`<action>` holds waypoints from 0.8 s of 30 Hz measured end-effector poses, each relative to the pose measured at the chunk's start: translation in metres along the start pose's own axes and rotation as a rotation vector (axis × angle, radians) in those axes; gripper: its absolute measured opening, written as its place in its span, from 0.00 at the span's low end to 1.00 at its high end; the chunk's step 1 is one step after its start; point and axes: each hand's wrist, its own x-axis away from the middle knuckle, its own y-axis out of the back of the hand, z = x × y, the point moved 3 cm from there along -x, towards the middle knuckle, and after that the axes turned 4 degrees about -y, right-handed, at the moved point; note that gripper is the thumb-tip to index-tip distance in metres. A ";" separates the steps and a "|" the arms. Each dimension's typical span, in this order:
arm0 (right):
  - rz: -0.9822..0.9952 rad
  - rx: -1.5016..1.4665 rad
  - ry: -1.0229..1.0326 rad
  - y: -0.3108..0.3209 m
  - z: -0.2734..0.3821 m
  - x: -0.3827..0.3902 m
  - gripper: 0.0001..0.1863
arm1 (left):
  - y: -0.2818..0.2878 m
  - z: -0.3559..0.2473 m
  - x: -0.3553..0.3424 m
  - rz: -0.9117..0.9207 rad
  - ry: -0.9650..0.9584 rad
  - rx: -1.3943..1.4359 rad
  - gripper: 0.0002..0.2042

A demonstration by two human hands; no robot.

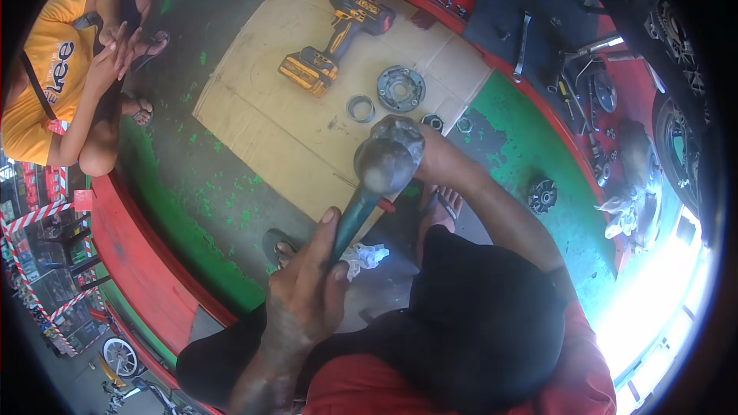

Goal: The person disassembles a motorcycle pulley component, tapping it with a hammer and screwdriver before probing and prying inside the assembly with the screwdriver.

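Note:
My left hand (304,292) is wrapped round a dark green shaft (352,223) with a rounded grey metal head (377,165). My right hand (437,155) is closed on a metal piece at that head, largely hidden behind it. Beyond them, a cardboard sheet (250,115) carries a yellow-and-black power tool (338,42), a round metal plate with fittings (401,88), a metal ring (360,108) and a small dark round part (432,123). A hex nut (464,124) lies at the sheet's right edge.
A person in yellow (54,77) sits at left with hands clasped. A red ledge (138,238) runs down the left. Wrenches (523,46) and parts lie at right, near a wheel (673,154). A round part (543,194) rests on the green floor (507,115).

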 end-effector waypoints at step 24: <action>0.153 0.050 -0.030 0.001 0.011 -0.014 0.20 | -0.015 0.032 0.005 0.202 0.269 -0.090 0.26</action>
